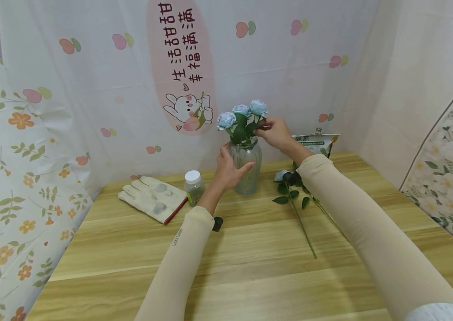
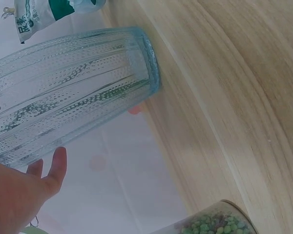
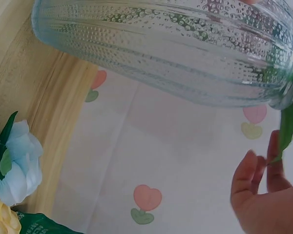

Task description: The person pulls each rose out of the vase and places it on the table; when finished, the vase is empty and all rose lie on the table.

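Observation:
A ribbed clear glass vase [image 1: 246, 176] stands upright on the table, holding three pale blue roses [image 1: 242, 113] with green leaves. My left hand [image 1: 228, 167] holds the vase's left side, its thumb across the front; part of this hand [image 2: 24, 195] shows beside the glass in the left wrist view. At the vase's mouth, my right hand [image 1: 276, 133] pinches among the leaves and stems under the rightmost rose. A green leaf [image 3: 287, 129] hangs by those fingers in the right wrist view; the exact grip is partly hidden.
Another blue rose [image 1: 282, 175] and a second stem lie on the table [image 1: 258, 276] to the right. Behind them stands a clipped printed bag [image 1: 316, 141]. On the left are a white-lidded jar [image 1: 194, 189] and a pale work glove [image 1: 152, 198]. A small dark object [image 1: 217, 224] lies by my left wrist.

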Demonstrator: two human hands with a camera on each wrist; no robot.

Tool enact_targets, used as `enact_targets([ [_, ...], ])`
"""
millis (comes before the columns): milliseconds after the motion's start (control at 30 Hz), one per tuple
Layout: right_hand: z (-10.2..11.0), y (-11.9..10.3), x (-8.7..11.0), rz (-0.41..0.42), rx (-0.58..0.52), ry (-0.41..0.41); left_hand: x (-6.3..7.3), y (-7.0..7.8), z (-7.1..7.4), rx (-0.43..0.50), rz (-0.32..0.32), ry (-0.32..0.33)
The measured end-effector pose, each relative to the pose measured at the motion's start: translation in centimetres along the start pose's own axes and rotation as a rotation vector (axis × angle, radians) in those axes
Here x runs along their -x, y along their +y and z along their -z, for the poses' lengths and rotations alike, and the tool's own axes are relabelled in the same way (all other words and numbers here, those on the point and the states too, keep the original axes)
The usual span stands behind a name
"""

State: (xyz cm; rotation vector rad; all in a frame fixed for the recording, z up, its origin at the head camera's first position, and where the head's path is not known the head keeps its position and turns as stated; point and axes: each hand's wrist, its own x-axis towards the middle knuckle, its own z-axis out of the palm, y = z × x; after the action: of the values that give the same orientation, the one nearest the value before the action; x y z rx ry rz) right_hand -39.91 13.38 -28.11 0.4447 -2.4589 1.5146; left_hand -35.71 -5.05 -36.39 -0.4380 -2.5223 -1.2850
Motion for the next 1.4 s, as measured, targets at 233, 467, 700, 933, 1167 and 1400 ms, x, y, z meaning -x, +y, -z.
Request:
enact_targets([
  [233, -0.2, -0.1, -0.3, -0.015, 0.036, -0.043, -0.1, 0.0, -0.1, 0.001, -0.002, -0.004],
  [467, -0.1, -0.2, 0.0, 0.059, 0.012, -0.037, 0.0, 0.0, 0.0, 0.006, -0.008, -0.001],
  [700, 0.1, -1.0, 0.6, 0.094, 0.026, -0.033, 0.1, 0.0, 0.0, 0.011, -0.014, 0.007],
  [933, 0.3, -1.4, 0.9, 0.116, 0.025, -0.042, 0.1, -0.1, 0.0, 0.007, -0.032, 0.014],
  [1167, 0.5, -1.9, 1.0, 0.121, 0.056, 0.023, 0.1, -0.1, -0.1, 0.009, -0.03, 0.012],
  [1400, 0.6, -2.7, 1.2, 0.158, 0.054, 0.106, 0.1, 0.0, -0.1, 0.006, -0.022, 0.006],
])
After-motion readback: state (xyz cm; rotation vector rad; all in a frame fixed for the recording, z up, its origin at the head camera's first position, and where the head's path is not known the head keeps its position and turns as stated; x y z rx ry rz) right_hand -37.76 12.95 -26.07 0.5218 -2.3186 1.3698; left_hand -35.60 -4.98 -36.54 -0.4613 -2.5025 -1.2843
